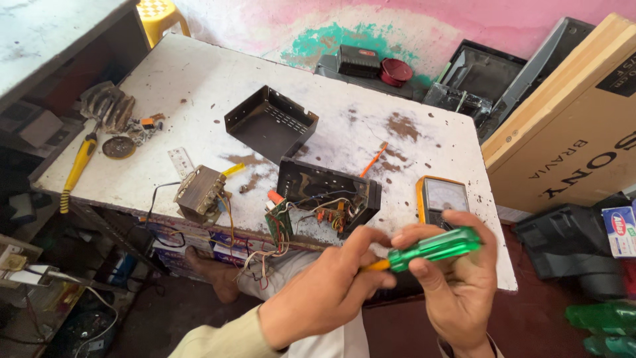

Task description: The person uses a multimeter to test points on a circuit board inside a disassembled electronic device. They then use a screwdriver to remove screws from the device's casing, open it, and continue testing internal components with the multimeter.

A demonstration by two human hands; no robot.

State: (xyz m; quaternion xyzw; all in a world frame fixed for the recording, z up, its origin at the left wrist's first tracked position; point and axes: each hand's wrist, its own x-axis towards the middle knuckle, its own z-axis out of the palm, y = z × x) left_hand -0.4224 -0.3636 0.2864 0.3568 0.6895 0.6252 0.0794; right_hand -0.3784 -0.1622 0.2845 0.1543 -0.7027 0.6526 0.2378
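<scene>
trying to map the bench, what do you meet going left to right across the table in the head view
yellow-handled tool → transformer → empty black metal case → open black box with wiring → yellow multimeter

**Colours on and around your bench**

Your right hand (457,292) holds a translucent green screwdriver handle (434,248) with a yellow-orange collar where your left hand (331,292) grips. The bench (199,73) is white, speckled with brown rust patches. On it: a black open case (328,195) with orange and white wires, a dark brown metal cover (270,122), a yellow-framed grey meter (440,197), and a tan transformer (200,192). The wall (371,23) is pink with a teal patch.
</scene>
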